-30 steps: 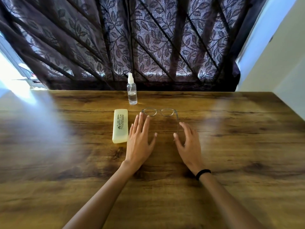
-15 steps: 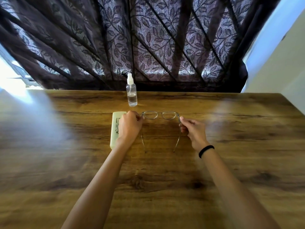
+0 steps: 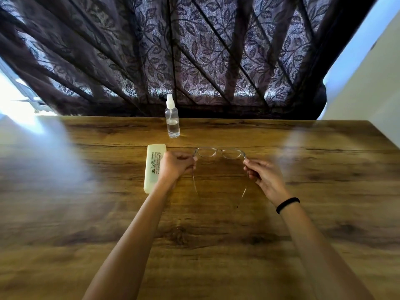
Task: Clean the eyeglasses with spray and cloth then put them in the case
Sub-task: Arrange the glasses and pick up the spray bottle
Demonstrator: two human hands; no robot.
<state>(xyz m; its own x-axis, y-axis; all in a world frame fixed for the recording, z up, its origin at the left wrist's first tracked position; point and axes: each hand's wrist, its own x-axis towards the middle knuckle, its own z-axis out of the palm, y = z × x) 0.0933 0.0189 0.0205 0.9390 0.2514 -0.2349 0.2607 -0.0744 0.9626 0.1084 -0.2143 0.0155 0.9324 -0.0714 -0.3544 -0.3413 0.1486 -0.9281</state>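
Eyeglasses [image 3: 219, 152] sit at the middle of the desk [image 3: 216, 239], lenses facing away from the person and both arms unfolded toward them. The left hand [image 3: 175, 167] pinches the frame's left arm close to the hinge, fingers curled in. The right hand [image 3: 264, 176] pinches the right arm the same way. Whether the frame is just off the wood or resting on it cannot be told.

This looks like the opening step: taking up the glasses before any cleaning. Next, one hand would have to let go and reach for the spray [image 3: 172, 121], so the other must hold the thin frame alone, by the arm or bridge and off the lenses. No cloth is in view, which could stall the wiping.

The spray stands upright just behind the glasses, near the far edge. It is a clear bottle with a white nozzle, and clear liquid fills roughly its lower third. The case [image 3: 154, 167], pale yellow with printing on top, lies lengthwise just left of the glasses, partly under the left hand. It is closed, so what it holds is hidden, and it must be opened before the glasses go in.

A dark leaf-patterned curtain [image 3: 194, 61] hangs behind the desk, and a black band [image 3: 287, 204] circles the right wrist.
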